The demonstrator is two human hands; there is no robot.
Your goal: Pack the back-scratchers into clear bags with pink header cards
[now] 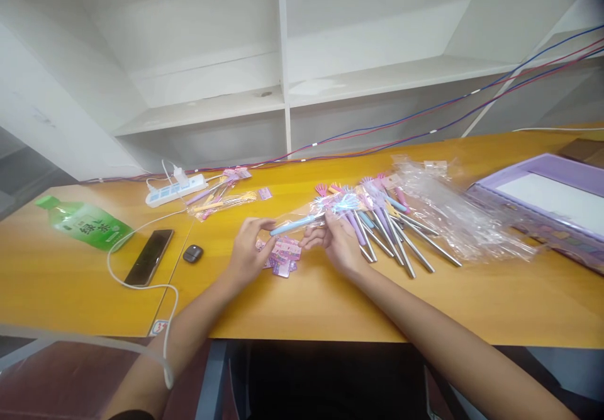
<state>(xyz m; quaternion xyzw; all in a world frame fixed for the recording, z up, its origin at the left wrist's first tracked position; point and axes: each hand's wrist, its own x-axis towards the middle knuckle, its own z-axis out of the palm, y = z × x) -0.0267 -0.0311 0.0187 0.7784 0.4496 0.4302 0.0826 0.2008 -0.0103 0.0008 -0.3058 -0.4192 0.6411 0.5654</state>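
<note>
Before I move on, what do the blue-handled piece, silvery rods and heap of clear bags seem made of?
Blue-handled piece: the handle's smooth, even colour suggests plastic, satin or glossy.
Silvery rods: probably polished metal, given the bright streaks along them.
Clear bags: glossy, thin plastic film, judging by the creases and glints.

Against a flat orange-yellow tabletop (pixel 330 310) showed a slim light-blue handle (pixel 295 224), straight silver metal rods (pixel 406 259) with pink and yellow claw-shaped ends (pixel 321 189), small rectangular pink-and-purple patterned cards (pixel 285 253) and a green plastic bottle (pixel 89 223).
</note>
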